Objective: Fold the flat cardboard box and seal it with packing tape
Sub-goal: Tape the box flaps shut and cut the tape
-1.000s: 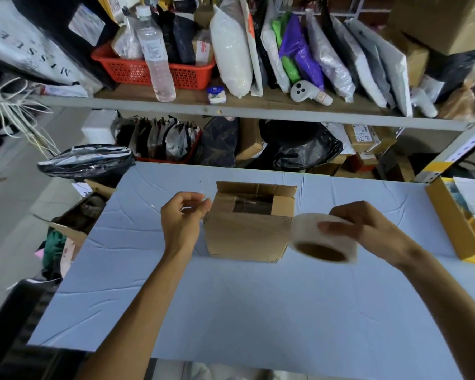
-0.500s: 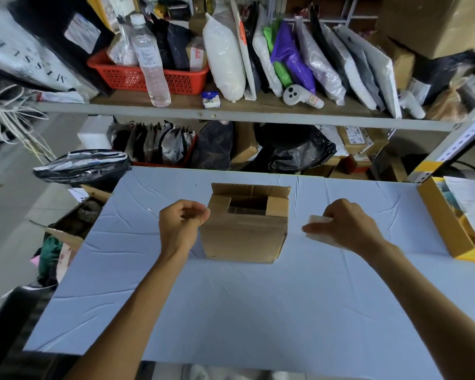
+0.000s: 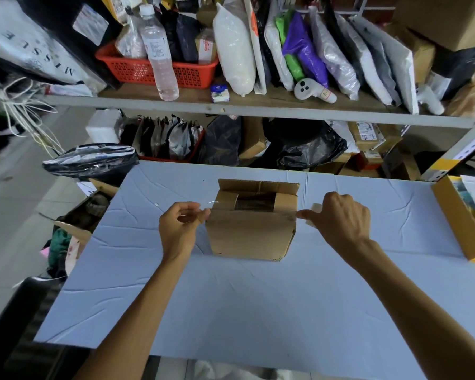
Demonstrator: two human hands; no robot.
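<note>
Now the cardboard box stands on the surface, squarely between the hands. The left hand has its fingers pinching the tape end beside the box's left edge. The right hand curls round the tape roll at its right edge, so I'd say the strip will run side to side.

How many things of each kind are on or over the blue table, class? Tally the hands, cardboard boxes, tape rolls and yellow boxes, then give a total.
hands: 2, the left hand and the right hand
cardboard box: 1
tape roll: 1, mostly hidden behind the right hand
yellow box: 1, at the table's right edge
total: 5
</note>
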